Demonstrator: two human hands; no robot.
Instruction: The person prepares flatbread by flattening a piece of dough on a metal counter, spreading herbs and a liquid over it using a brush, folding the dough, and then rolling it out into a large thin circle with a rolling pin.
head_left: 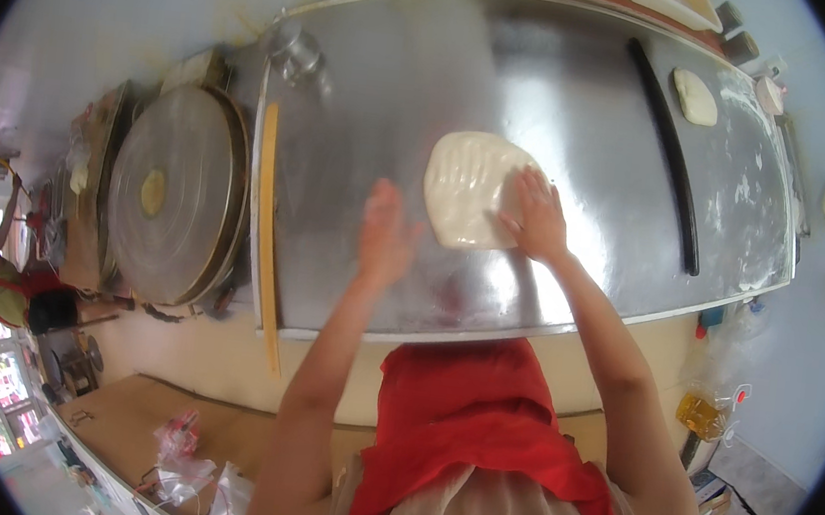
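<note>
A flattened piece of pale dough [469, 188] lies on the shiny metal worktop [372, 65]. Finger-shaped grooves run across its upper part, and its surface glistens. My right hand [540, 214] rests on the dough's right edge, fingers spread and gripping nothing. Left of the dough, my left hand [386, 236] is slightly blurred and apart from it, with the palm empty. Farther right, a long black rolling pin [668, 152] lies across the worktop. Beyond that pin is a smaller dough piece [695, 97], close to a floury patch [749, 180].
A large round griddle [170, 232] holding a small flatbread [153, 192] stands left of the worktop. A yellow wooden strip [266, 219] runs along the worktop's left edge, below a metal container [294, 55]. Another person [6, 283] stands at far left. An oil jug [701, 416] is at right.
</note>
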